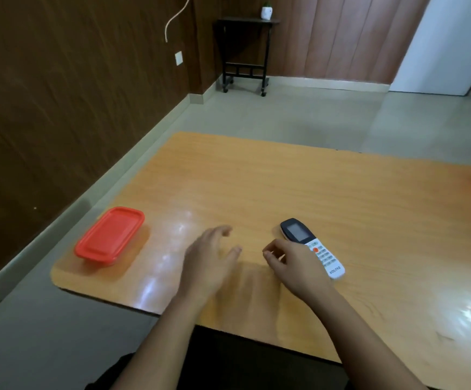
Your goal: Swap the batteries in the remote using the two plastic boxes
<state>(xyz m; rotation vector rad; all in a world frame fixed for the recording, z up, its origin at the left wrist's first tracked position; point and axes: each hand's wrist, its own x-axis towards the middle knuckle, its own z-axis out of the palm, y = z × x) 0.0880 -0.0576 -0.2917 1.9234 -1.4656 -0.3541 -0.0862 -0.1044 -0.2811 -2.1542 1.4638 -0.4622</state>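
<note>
We see the remote (311, 247) lying face up near the worktop's (285, 178) front edge, long axis slanting away leftward; our right hand (293, 263), fingers loosely curled and empty, touches its left side, nearer than the open, empty left hand (209, 260).

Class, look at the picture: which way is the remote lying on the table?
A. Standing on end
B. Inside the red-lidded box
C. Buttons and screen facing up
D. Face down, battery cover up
C: the remote lies flat on the table with its screen and buttons showing, beside the right hand.
</note>
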